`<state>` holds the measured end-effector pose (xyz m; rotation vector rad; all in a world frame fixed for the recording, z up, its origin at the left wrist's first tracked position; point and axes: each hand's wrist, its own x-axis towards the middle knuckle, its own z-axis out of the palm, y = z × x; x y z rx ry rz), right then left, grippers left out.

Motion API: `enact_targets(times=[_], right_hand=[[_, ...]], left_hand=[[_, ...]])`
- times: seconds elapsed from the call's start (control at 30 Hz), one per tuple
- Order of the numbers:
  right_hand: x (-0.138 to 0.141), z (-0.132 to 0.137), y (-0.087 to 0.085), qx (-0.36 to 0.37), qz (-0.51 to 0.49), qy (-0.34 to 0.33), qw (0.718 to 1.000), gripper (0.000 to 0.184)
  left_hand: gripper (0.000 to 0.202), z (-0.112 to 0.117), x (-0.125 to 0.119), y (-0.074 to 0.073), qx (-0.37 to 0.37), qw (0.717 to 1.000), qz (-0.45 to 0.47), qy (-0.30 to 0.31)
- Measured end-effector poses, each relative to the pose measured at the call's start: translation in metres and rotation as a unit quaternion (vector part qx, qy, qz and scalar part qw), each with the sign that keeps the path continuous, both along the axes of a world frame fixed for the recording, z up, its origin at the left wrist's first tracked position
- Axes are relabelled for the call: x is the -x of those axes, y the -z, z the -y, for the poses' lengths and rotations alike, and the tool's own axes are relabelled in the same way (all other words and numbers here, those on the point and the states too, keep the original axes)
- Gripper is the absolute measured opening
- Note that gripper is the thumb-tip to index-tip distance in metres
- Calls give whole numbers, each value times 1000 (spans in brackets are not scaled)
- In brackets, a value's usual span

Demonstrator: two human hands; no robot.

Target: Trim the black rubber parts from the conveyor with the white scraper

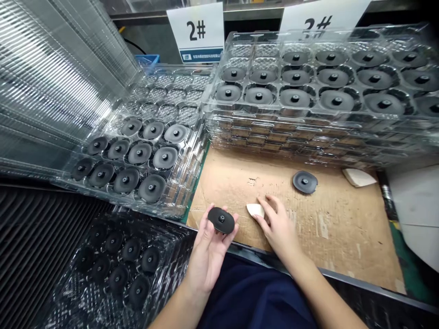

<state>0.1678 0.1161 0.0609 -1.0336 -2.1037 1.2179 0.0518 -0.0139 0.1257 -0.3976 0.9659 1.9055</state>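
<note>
The left hand (pixel 209 256) is cradling a black disc (pixel 221 220) in its curled fingers (light and stiff, it seems; the rim gives the safest hold), while the open right hand (pixel 276 224) is touching a cream pad (pixel 255 210) on the cardboard (pixel 329 237).

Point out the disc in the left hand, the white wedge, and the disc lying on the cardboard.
Held disc (pixel 222 219): head view, on its centre stud.
White wedge (pixel 254 210): head view, on its visible end.
Loose disc (pixel 305 181): head view, on its centre stud.
</note>
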Motion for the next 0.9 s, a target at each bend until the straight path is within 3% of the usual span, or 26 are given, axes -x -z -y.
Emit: enact_targets(times=[0.1, 0.2, 0.33, 0.43, 0.53, 0.63, 0.77, 0.9], right_hand=[[11, 8, 6, -33, 12, -52, 998, 23], [13, 10, -6, -46, 7, -111, 993, 18], [11, 5, -53, -46, -4, -114, 992, 18], [13, 9, -91, -78, -86, -123, 986, 26], [15, 14, -113, -60, -127, -170, 975, 27], [15, 13, -118, -21, -93, -194, 976, 22], [12, 12, -118, -93, -137, -120, 979, 26], [8, 12, -121, -18, -123, -188, 974, 24]], left_hand=[[37, -1, 4, 1, 10, 1000, -16, 11], [37, 0, 7, 0, 5, 999, -28, 40], [48, -6, 5, -1, 2, 995, -51, 83], [53, -14, -1, -4, -10, 989, -57, 136], [53, -20, -5, -9, -11, 983, -55, 173], [53, -24, -6, -14, -5, 983, -65, 170], [44, -26, -7, -18, -20, 979, -71, 190], [47, -26, -7, -18, -23, 980, -64, 185]])
